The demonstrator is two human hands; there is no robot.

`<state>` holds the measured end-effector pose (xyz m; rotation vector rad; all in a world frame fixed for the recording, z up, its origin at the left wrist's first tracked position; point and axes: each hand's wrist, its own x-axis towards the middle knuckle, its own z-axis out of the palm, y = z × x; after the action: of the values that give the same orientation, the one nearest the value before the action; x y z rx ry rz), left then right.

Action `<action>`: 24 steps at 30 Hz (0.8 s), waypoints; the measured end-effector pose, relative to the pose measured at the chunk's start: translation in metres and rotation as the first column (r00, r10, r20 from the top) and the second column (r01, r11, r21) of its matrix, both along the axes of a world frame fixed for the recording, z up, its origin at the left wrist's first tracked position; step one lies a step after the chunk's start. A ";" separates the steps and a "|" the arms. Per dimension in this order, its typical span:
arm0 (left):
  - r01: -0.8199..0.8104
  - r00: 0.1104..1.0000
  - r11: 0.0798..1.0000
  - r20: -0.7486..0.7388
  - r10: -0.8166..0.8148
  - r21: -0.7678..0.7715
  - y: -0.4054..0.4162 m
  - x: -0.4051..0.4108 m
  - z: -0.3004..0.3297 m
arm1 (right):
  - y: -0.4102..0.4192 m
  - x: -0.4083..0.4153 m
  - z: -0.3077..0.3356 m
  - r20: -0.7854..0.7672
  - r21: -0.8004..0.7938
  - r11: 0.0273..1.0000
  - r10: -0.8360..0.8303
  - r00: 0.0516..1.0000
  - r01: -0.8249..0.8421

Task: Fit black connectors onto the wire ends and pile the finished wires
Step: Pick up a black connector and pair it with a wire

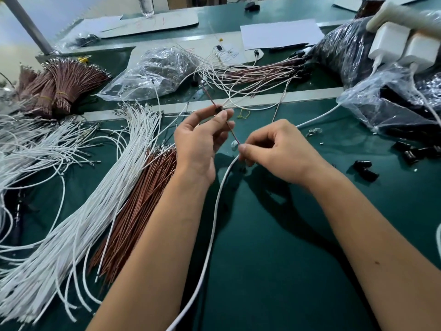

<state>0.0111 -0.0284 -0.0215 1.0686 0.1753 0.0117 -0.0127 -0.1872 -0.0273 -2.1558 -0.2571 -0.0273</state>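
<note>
My left hand (199,142) is raised over the green mat and pinches a small black connector (218,109) at its fingertips. A thin brown wire (231,129) runs through the connector and down to my right hand (274,151). The right hand pinches that brown wire's lower end together with a white wire (216,211), which trails down toward the near edge. Loose black connectors (365,169) lie on the mat to the right. A pile of wires with connectors fitted (257,72) lies at the back, centre right.
Bundles of white wires (71,211) and brown wires (140,204) are spread on the left of the mat (274,247). Banded brown bundles (59,89) stand at the far left. Plastic bags (155,70) (393,108) sit at the back and right, and white chargers (403,46) at the top right.
</note>
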 end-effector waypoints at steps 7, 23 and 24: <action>0.118 0.990 0.983 0.057 -0.127 0.141 0.003 -0.008 -0.011 | 0.001 -0.002 -0.005 0.037 0.191 0.977 -0.099 0.994 0.090; 0.238 0.959 0.965 0.129 -0.251 0.107 0.003 -0.006 -0.015 | -0.003 -0.007 -0.006 -0.147 0.277 0.961 0.022 0.989 0.020; 0.245 0.957 0.964 0.134 -0.258 0.104 0.003 -0.006 -0.015 | -0.003 -0.007 -0.005 -0.147 0.288 0.957 0.015 0.989 0.028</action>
<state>0.0049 -0.0250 -0.0366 1.1655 -0.0968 -0.1328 -0.0196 -0.1900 -0.0322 -1.8561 -0.1491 0.0862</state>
